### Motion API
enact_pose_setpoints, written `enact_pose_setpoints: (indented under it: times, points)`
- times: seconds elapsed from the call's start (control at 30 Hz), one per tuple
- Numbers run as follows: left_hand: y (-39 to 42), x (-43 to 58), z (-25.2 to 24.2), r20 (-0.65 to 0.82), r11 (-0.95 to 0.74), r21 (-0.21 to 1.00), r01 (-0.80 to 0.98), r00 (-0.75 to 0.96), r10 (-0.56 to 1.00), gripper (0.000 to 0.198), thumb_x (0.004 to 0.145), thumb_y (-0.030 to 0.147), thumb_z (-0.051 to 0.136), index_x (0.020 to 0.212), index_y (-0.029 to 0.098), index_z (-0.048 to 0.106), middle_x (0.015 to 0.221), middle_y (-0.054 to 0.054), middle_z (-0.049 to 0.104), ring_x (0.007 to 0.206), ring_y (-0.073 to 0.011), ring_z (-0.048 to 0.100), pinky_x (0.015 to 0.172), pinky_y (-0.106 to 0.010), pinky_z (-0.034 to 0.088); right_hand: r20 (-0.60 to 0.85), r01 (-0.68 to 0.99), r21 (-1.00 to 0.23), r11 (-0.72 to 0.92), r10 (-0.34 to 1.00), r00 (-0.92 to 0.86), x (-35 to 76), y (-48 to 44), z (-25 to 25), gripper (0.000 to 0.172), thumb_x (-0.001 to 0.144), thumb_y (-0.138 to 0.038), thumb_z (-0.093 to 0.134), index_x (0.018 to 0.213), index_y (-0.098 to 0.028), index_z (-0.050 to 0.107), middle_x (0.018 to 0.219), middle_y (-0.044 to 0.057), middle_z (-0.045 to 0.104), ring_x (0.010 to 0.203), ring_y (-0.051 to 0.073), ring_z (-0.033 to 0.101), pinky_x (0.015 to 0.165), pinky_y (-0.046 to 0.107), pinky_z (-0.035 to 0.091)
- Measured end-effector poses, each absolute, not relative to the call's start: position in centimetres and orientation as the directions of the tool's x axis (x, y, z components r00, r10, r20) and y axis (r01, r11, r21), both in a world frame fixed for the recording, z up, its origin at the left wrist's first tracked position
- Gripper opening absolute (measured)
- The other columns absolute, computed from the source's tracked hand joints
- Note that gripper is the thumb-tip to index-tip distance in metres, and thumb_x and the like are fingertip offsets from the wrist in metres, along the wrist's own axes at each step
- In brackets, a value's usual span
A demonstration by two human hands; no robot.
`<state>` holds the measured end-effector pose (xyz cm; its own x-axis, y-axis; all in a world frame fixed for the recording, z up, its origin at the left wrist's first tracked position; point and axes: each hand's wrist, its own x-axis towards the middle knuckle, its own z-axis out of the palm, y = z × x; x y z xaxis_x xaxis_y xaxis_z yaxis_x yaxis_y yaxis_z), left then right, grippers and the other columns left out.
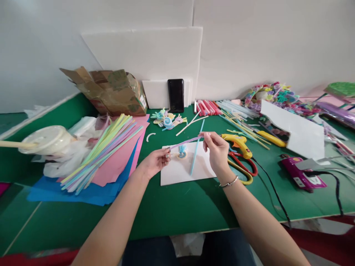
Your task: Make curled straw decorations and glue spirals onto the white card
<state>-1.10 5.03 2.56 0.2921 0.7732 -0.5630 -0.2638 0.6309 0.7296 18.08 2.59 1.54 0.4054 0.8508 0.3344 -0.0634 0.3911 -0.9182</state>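
Note:
A thin purple pipe cleaner (pixel 185 142) is stretched between my two hands above a white sheet (pixel 173 175). My left hand (pixel 155 162) pinches its left end, and my right hand (pixel 215 149) pinches the right end, a little higher. On the sheet, between the hands, lies a small blue and cream pipe-cleaner piece (pixel 182 152). A straight light blue pipe cleaner (pixel 195 155) crosses the sheet near my right hand. Just right of that hand are a yellow glue gun (pixel 238 143) and scissors with red and yellow handles (pixel 245 168).
Left, a bundle of pastel pipe cleaners (pixel 102 151) rests on pink and blue sheets, by a lidded cup (pixel 47 140) and a cardboard box (pixel 111 92). A phone (pixel 175 95) leans behind finished pieces (pixel 168 120). A purple power strip (pixel 302 173) and cables lie right.

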Motion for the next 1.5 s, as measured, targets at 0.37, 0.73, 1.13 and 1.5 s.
enact_pose_setpoints:
  times: [0.37,0.73,1.13,1.5]
  points:
    - [5.1,-1.2,0.9,-0.144,0.142,0.989,0.033,0.070,0.987,0.023,0.073,0.035,0.066,0.074,0.016,0.052,0.068,-0.005,0.070,0.067,-0.0179,0.068,0.059,-0.025,0.047,0.131,-0.069,-0.982,0.175,0.901,0.415,18.2,3.1,0.9,0.024,0.066,-0.042,0.071,0.068,-0.018,0.068,0.051,-0.005,0.051,0.045,0.006,0.038,0.042,0.023,0.030]
    - [6.5,-2.6,-1.1,0.288,-0.170,0.859,0.483,-0.182,0.940,0.004,0.077,0.019,0.057,0.073,0.019,0.055,0.078,-0.004,0.069,0.082,-0.0206,0.066,0.077,-0.033,0.049,0.057,0.602,-0.783,-0.157,0.945,0.322,18.4,2.7,0.2,0.022,0.079,-0.041,0.056,0.079,-0.020,0.052,0.067,0.001,0.058,0.062,0.017,0.055,0.054,0.026,0.035]
    - [6.3,-2.4,-1.8,0.545,-0.409,0.625,0.665,0.003,0.839,0.009,0.080,0.017,0.058,0.078,0.019,0.066,0.089,-0.005,0.064,0.087,-0.0199,0.062,0.083,-0.036,0.050,-0.089,0.914,-0.298,-0.276,0.961,0.262,17.8,2.0,1.6,0.018,0.083,-0.023,0.045,0.080,-0.017,0.061,0.088,0.010,0.069,0.081,0.023,0.064,0.055,0.028,0.032]
    - [5.6,-1.6,0.0,0.267,-0.255,0.937,0.237,-0.020,0.963,0.024,0.081,0.039,0.056,0.085,0.018,0.067,0.091,-0.007,0.069,0.077,-0.0172,0.062,0.066,-0.028,0.049,0.338,0.675,-0.733,0.085,0.907,0.252,18.1,2.2,1.6,0.012,0.078,-0.025,0.050,0.070,-0.019,0.056,0.071,0.004,0.061,0.066,0.016,0.056,0.063,0.028,0.042]
